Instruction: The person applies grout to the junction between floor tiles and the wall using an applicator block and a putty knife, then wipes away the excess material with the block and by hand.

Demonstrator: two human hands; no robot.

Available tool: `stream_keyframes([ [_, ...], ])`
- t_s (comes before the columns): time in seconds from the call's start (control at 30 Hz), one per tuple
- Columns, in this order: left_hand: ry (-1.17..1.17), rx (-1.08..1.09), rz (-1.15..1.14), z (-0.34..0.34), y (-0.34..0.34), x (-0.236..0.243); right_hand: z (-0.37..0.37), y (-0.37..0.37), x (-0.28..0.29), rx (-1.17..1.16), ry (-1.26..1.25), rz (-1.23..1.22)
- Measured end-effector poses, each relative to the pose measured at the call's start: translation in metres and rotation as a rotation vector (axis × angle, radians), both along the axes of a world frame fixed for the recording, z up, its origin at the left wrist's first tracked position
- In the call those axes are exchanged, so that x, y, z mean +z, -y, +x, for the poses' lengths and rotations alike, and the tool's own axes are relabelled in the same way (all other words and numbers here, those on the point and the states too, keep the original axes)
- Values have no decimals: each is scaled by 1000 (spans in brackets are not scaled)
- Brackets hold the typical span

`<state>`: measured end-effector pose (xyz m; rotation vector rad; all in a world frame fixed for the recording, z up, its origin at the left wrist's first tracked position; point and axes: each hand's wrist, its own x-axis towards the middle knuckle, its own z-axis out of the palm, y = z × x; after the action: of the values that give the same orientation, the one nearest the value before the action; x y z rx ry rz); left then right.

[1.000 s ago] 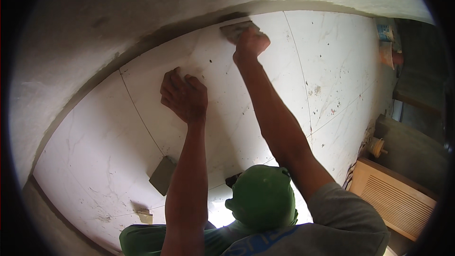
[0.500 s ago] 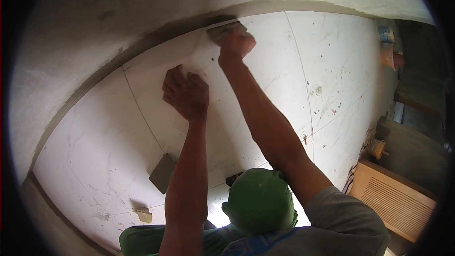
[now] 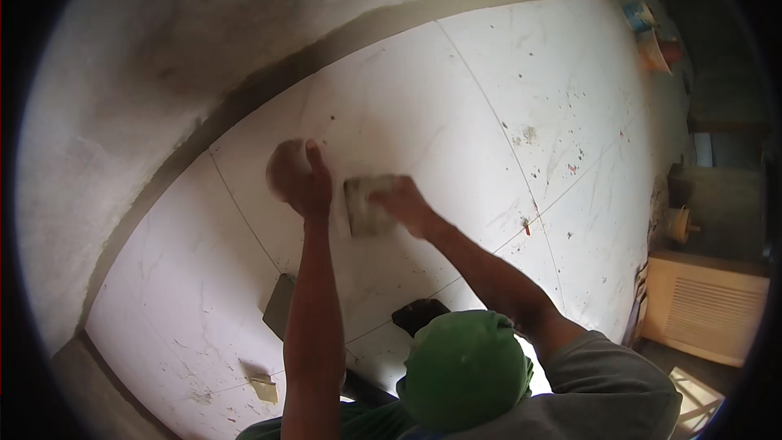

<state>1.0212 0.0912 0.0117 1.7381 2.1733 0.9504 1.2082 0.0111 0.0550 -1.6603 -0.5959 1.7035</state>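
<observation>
My right hand [image 3: 407, 205] grips the right side of a flat, grey, roughly rectangular piece [image 3: 362, 208] over the white marbled floor tiles [image 3: 391, 98]. Motion blurs the piece, so its exact kind is unclear. To its left, my left hand [image 3: 301, 181] hovers over or rests on the same tile with its thumb up. Blur smears the fingers, and I cannot make out whether they hold anything. Beside my left forearm lies a flat grey-green slab [image 3: 278, 305], partly hidden by the arm. A small yellowish piece [image 3: 265, 389] is further down on the left.
A grey plastered wall [image 3: 187, 49] curves along the far and left sides, with a damp dark strip at its base. My green-covered knee [image 3: 464, 367] rises at the bottom, a dark shoe [image 3: 419, 315] before it. Containers [image 3: 652, 41] and a slatted wooden panel [image 3: 709, 305] stand right.
My right hand has drawn the grey piece back from the wall edge, toward me and slightly left. My left hand has shifted a little left and turned thumb up. The view has tilted slightly.
</observation>
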Motion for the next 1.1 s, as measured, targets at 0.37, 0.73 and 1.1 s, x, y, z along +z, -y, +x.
stream_keyframes([
  [0.37,754,-162,-560,32,151,59,25,85,25,176,-209,7],
  [0.73,237,-85,-236,-12,189,23,156,-54,19,53,456,465],
  [1.1,-232,25,-166,24,183,8,165,-219,13,593,1491,395],
])
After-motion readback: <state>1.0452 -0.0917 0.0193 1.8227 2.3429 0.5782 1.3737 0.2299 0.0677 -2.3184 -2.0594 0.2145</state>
